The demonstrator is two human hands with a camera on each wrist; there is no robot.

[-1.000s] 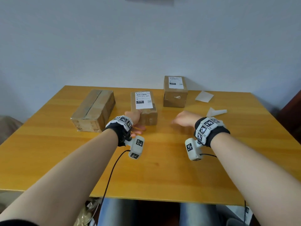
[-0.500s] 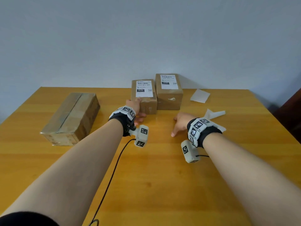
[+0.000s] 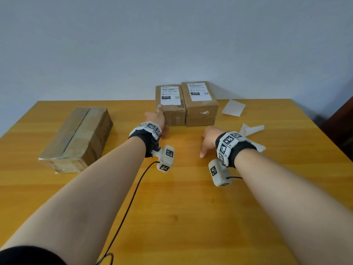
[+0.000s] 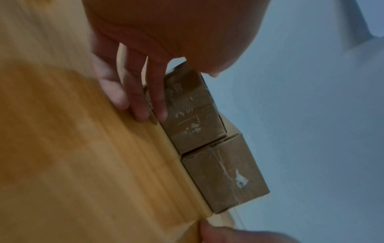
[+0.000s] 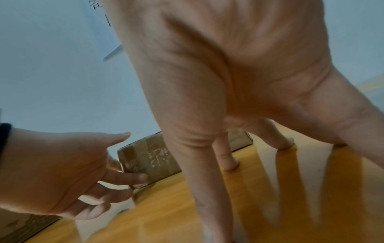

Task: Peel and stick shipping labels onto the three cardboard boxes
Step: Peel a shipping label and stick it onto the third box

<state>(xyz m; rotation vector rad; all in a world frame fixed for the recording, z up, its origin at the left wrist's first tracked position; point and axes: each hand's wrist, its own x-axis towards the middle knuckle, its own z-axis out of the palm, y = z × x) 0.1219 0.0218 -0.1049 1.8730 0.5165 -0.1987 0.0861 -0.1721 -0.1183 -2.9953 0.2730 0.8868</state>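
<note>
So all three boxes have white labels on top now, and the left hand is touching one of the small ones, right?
Not quite. Only two boxes have labels: the small box that the left hand touches, and the one beside it. The big box on the left has bare brown tape on top, no label. The head view shows this.

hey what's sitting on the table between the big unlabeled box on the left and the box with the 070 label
Only the left hand, touching the 070 box; otherwise bare table up to the big box. The head view shows it.
</note>
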